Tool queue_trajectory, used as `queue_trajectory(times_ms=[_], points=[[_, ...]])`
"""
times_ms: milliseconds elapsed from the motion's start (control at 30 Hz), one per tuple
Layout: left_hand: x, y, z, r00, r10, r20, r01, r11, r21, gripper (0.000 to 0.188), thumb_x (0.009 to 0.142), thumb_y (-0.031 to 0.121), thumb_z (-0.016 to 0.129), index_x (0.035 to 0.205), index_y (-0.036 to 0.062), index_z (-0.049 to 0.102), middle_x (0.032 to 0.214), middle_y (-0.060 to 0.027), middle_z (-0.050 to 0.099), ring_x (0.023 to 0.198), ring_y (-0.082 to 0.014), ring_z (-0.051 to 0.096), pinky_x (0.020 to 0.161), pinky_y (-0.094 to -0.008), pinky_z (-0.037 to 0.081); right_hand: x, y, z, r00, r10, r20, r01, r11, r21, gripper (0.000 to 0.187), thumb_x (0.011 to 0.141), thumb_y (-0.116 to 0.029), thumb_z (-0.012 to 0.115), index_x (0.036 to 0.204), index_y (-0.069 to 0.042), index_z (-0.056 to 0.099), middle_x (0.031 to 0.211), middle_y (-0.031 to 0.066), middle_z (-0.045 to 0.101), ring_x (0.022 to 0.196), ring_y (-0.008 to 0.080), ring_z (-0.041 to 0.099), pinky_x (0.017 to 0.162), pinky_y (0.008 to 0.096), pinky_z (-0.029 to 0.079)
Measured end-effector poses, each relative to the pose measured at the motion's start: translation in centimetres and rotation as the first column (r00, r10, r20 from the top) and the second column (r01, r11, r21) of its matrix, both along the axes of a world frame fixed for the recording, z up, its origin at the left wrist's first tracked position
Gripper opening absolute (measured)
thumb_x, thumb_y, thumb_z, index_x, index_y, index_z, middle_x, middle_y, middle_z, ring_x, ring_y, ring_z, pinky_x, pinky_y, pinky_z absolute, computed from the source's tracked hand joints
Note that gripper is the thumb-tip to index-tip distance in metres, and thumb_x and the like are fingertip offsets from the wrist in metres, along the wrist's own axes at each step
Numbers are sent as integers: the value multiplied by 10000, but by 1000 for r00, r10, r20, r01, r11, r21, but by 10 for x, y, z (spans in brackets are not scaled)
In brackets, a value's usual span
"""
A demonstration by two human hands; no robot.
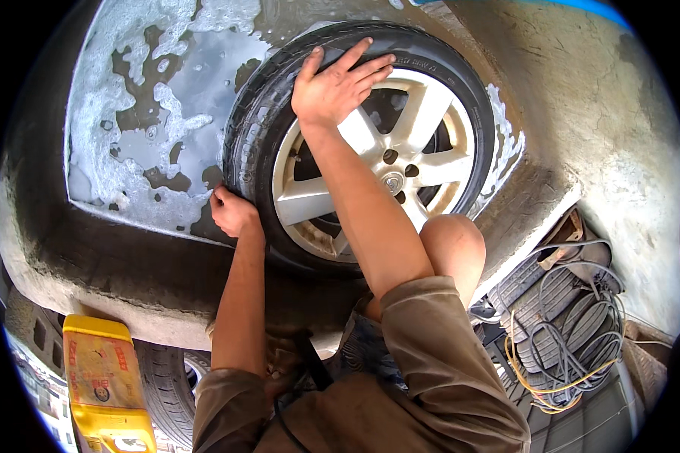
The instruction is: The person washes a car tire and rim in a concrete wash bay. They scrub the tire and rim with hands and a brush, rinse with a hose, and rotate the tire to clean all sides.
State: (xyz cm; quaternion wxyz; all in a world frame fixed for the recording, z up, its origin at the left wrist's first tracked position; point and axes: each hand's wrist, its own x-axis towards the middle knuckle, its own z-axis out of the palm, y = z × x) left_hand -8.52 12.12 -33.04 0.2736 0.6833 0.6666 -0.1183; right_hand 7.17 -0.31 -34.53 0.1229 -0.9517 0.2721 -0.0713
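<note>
A black tyre (261, 162) on a silver spoked alloy wheel (427, 113) sits at the water-filled tank, partly over the foamy water (204, 83). My right hand (338, 87) lies on the upper sidewall with its fingers spread. My right arm crosses the wheel's face. At the tyre's lower left edge is my left hand (236, 213), its fingers curled closed beside the tread above the tank's near rim. Whatever those fingers hold, if anything, is hidden.
The tank has a thick concrete rim (128, 302). A yellow plastic jug (109, 377) stands at lower left beside another tyre (162, 385). At lower right, coiled hoses and cables (574, 325) lie over stacked tyres. My bare knee (453, 249) is close to the wheel.
</note>
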Motion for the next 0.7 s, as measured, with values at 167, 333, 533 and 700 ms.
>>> queue_trajectory(times_ms=[167, 333, 533, 700], points=[[0, -2, 5, 1000, 14, 18, -14, 999, -42, 479, 868, 456, 445, 1148, 143, 674, 1144, -131, 654, 1075, -329, 590, 944, -407, 428, -2, -3, 2, 1000, -4, -18, 4, 1000, 9, 794, 893, -422, 467, 1466, 29, 153, 1467, 409, -3, 1368, 558, 36, 1089, 556, 164], [1, 0, 6, 1000, 18, 14, -17, 999, -41, 483, 862, 461, 451, 1147, 140, 673, 1146, -143, 649, 1075, -337, 587, 929, -413, 431, -2, -1, 1, 999, -27, -36, 27, 999, -19, 783, 896, -431, 461, 1472, 7, 163, 1470, 405, 3, 1373, 549, 43, 1083, 546, 193], [-5, 5, 0, 999, -19, 33, 20, 999, -36, 463, 851, 469, 455, 1106, 158, 684, 1088, -153, 663, 1011, -356, 605, 866, -434, 449, -1, -1, 6, 999, -12, -44, 11, 999, -37, 752, 919, -472, 428, 1468, -8, 208, 1464, 410, 17, 1360, 566, 77, 1045, 604, 253], [-4, 1, 7, 1000, -6, 28, 6, 1000, 2, 441, 855, 470, 450, 1048, 161, 697, 1007, -151, 679, 952, -374, 615, 828, -456, 455, 0, 0, 14, 999, -11, -37, 9, 999, -42, 738, 923, -469, 426, 1472, -26, 207, 1471, 399, 29, 1366, 553, 80, 1050, 594, 252]])
